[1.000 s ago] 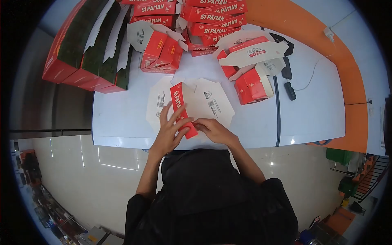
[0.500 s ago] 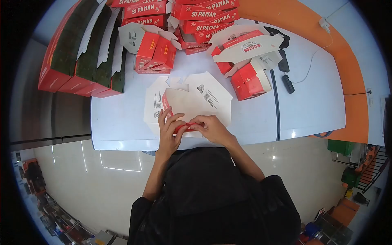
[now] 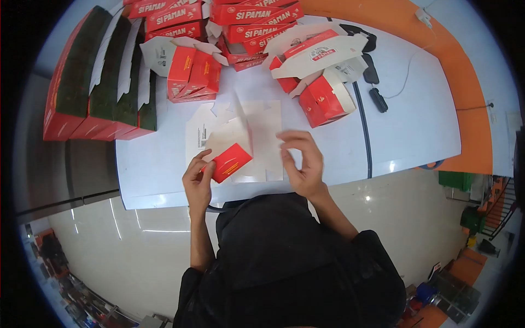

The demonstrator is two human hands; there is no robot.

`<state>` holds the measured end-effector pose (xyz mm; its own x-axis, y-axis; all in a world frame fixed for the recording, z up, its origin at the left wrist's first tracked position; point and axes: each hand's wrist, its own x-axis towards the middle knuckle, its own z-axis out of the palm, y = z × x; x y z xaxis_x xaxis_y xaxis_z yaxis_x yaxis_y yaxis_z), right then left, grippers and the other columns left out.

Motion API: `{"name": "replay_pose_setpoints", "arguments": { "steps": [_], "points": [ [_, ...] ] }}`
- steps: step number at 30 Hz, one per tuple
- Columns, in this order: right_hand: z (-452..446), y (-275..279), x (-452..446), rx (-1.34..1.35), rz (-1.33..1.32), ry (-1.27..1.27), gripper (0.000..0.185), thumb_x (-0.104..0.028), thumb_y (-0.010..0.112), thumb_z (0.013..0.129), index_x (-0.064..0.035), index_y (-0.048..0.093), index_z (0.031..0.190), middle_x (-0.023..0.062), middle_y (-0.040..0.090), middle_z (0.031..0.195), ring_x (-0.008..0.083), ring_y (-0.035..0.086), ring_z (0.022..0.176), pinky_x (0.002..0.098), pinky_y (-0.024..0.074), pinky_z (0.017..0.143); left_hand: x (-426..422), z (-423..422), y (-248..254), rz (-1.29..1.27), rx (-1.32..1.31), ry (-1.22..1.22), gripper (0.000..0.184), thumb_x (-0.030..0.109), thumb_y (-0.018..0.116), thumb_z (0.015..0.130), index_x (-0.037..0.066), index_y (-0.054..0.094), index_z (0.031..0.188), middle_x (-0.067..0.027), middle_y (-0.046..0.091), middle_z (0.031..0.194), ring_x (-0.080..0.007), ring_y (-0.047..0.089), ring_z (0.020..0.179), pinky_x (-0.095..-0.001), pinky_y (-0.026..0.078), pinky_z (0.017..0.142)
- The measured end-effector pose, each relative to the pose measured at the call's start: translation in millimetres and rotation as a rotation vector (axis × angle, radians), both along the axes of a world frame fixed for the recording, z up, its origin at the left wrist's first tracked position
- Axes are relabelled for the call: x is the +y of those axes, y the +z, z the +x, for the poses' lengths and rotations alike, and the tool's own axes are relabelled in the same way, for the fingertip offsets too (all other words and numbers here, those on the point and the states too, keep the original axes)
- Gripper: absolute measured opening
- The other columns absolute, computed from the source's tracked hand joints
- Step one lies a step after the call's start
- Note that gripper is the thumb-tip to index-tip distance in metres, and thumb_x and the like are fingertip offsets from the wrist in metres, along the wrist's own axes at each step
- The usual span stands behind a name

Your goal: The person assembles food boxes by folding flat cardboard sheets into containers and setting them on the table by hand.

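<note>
A partly folded cardboard food box (image 3: pixel 224 136) lies in front of me, its white inside with print on one flap facing up. Its near wall, a red panel with yellow print, stands raised and slanted. My left hand (image 3: pixel 198 176) pinches this box at the left end of the red panel, between thumb and fingers. To the right of the box, my right hand (image 3: pixel 304 163) is in the air, thumb and fingers apart, slightly blurred and holding nothing. A raised white flap at the box's right side is smeared by motion.
Folded red boxes (image 3: pixel 175 17) are stacked at the back of the white table (image 3: pixel 153 180). Single red boxes (image 3: pixel 194 71) stand behind my work, others at right (image 3: pixel 325 101). Flat cartons (image 3: pixel 74 82) lean upright at left. A black cable adapter (image 3: pixel 378 100) lies at right.
My right hand has let go of the box's front edge and moved right. The red front panel has swung up into view, and the right-hand flap has risen. My left hand has shifted left.
</note>
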<state>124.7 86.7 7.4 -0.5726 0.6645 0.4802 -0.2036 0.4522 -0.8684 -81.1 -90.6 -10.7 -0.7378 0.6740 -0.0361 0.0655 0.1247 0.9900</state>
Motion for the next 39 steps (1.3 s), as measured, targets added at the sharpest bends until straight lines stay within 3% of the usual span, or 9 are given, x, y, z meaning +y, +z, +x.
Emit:
{"name": "replay_pose_setpoints", "arguments": {
  "steps": [3, 18, 24, 29, 32, 33, 36, 37, 39],
  "points": [
    [-1.7, 7.3, 7.1, -0.254, -0.06, 0.24, 0.032, -0.013, 0.072, 0.096, -0.0112, 0.072, 0.128, 0.0228, 0.026, 0.165, 0.0399, 0.031, 0.151, 0.0479, 0.0344, 0.119, -2.0, 2.8, 6.8, -0.001, 0.007, -0.093, 0.017, 0.003, 0.07, 0.098, -0.004, 0.069, 0.083, -0.0111, 0.068, 0.1, -0.0272, 0.063, 0.125, -0.0315, 0.052, 0.085],
    [-25.7, -24.6, -12.6, -0.124, -0.036, -0.037, 0.02, -0.014, 0.081, 0.091, -0.0066, 0.073, 0.107, 0.0247, 0.025, 0.166, 0.0413, 0.028, 0.153, 0.0474, 0.0352, 0.12, 9.5, 31.6, 23.2, -0.084, 0.087, -0.236, 0.015, 0.006, 0.074, 0.095, -0.004, 0.072, 0.084, -0.0114, 0.067, 0.091, -0.0296, 0.063, 0.123, -0.0339, 0.052, 0.078],
    [-22.4, -30.2, -5.2, -0.16, -0.037, 0.389, 0.025, -0.013, 0.077, 0.094, -0.0111, 0.077, 0.119, 0.0185, 0.023, 0.169, 0.0377, 0.026, 0.156, 0.048, 0.0326, 0.122, 6.5, 30.9, 20.4, -0.07, 0.181, -0.322, 0.012, 0.007, 0.077, 0.093, -0.002, 0.074, 0.084, -0.0096, 0.067, 0.087, -0.0307, 0.064, 0.122, -0.0402, 0.051, 0.09],
    [-15.9, -8.1, -9.2, -0.384, 0.029, 0.337, 0.077, -0.029, 0.089, 0.081, -0.0154, 0.056, 0.149, 0.0273, 0.01, 0.17, 0.0469, 0.022, 0.154, 0.0508, 0.0336, 0.121, 17.0, 45.5, 25.8, -0.1, 0.292, -0.14, 0.005, 0.006, 0.079, 0.089, 0.002, 0.079, 0.087, -0.0093, 0.068, 0.085, -0.0314, 0.064, 0.122, -0.0456, 0.047, 0.103],
    [-10.2, 9.1, -26.3, -0.546, -0.03, 0.298, 0.106, -0.036, 0.096, 0.07, -0.0163, 0.041, 0.159, 0.0317, 0.006, 0.168, 0.0531, 0.02, 0.152, 0.0547, 0.0322, 0.121, 28.0, 55.5, 33.8, -0.118, 0.546, -0.148, 0.002, 0.007, 0.08, 0.087, 0.005, 0.081, 0.087, -0.0067, 0.068, 0.085, -0.0321, 0.062, 0.123, -0.0521, 0.038, 0.115],
    [-8.5, 11.2, -29.6, -0.611, -0.051, 0.289, 0.114, -0.038, 0.098, 0.067, -0.0164, 0.036, 0.161, 0.0329, 0.006, 0.167, 0.0549, 0.02, 0.151, 0.0559, 0.0317, 0.121, 27.9, 56.1, 36.3, -0.123, 0.517, -0.237, 0.007, 0.011, 0.081, 0.086, 0.008, 0.082, 0.091, -0.0027, 0.07, 0.092, -0.0321, 0.057, 0.131, -0.0612, 0.018, 0.124],
    [-4.0, -8.7, -30.5, -0.501, -0.124, 0.146, 0.105, -0.032, 0.096, 0.068, -0.0147, 0.041, 0.156, 0.0315, 0.016, 0.162, 0.0557, 0.021, 0.15, 0.0587, 0.0312, 0.121, 31.7, 61.8, 55.1, -0.179, 0.617, -0.464, 0.018, 0.017, 0.082, 0.086, 0.01, 0.081, 0.103, 0.0008, 0.07, 0.105, -0.0309, 0.05, 0.14, -0.067, 0.004, 0.124],
    [-0.2, -8.6, -27.4, -0.394, -0.083, 0.116, 0.098, -0.026, 0.094, 0.069, -0.0145, 0.044, 0.152, 0.0297, 0.024, 0.157, 0.0531, 0.025, 0.149, 0.0579, 0.0313, 0.12, 25.7, 55.3, 48.0, -0.219, 0.611, -0.628, 0.046, 0.03, 0.08, 0.088, 0.013, 0.073, 0.129, -0.0034, 0.062, 0.136, -0.0353, 0.034, 0.152, -0.068, -0.006, 0.123],
    [13.2, -13.8, -8.9, -0.319, -0.037, 0.147, 0.102, -0.024, 0.096, 0.067, -0.012, 0.042, 0.152, 0.0269, 0.022, 0.16, 0.0482, 0.025, 0.151, 0.0545, 0.0325, 0.121, 25.9, 58.3, 53.4, -0.182, 0.603, -0.544, 0.061, 0.037, 0.078, 0.089, 0.014, 0.063, 0.143, -0.0088, 0.05, 0.152, -0.0393, 0.024, 0.156, -0.068, -0.006, 0.123]
  ]
}}
